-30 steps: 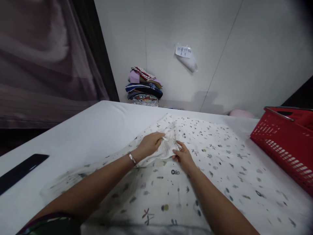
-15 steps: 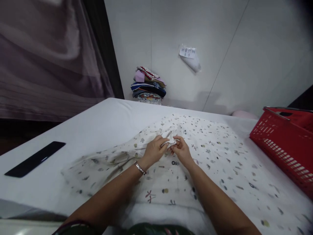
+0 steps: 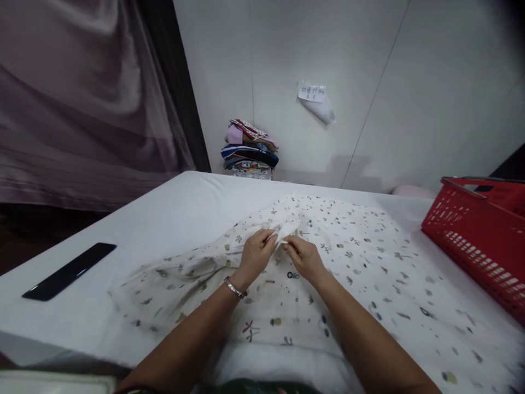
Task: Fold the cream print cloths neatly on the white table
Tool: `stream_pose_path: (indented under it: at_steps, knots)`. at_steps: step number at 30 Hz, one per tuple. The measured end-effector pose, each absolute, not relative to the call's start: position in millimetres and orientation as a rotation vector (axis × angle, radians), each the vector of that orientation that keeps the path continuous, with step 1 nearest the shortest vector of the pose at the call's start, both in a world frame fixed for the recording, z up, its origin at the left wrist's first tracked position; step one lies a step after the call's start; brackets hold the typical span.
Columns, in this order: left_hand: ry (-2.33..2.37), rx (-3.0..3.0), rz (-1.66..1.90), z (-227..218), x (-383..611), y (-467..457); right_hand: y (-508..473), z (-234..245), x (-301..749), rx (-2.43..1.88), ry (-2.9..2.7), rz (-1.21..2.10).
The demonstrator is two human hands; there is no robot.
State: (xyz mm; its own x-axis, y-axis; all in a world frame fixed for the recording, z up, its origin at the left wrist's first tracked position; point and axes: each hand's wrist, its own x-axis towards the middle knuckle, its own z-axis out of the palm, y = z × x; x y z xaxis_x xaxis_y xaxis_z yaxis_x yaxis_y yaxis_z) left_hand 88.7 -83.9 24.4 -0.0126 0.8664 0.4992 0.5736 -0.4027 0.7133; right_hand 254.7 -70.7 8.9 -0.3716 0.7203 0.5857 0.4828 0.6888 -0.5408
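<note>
A thin white cloth (image 3: 348,262) printed with small plants, pineapples and other motifs lies spread and partly rumpled over the table. Near its middle, my left hand (image 3: 258,251) pinches a gathered bit of the cloth between thumb and fingers; a silver bracelet is on that wrist. Close beside it, my right hand (image 3: 302,254) also pinches the cloth, its fingertips a short way to the right of the left ones. The fabric bunches up between and just beyond both hands. Exactly which edge or fold they grip is too small to make out.
A white-covered table (image 3: 180,208) bears a flat black glossy strip (image 3: 69,272) on the left. At the right stands a red plastic basket (image 3: 484,241). Folded clothes (image 3: 250,150) are stacked by the wall, below a paper note (image 3: 312,93). A mauve curtain (image 3: 82,98) hangs at left.
My fingers have shifted their pinch on the gathered cloth; the raised white fold between them is now drawn tighter and lower. My right hand has tilted a little downward. The view has shifted slightly.
</note>
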Motion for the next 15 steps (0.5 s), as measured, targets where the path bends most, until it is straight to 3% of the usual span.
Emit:
stream_pose_path:
  at_steps: [15]
  knots:
    - [1.428,2.327,1.159,28.0,87.5,-94.1,-72.3,13.8,254.7,-0.932,-1.961,0.398]
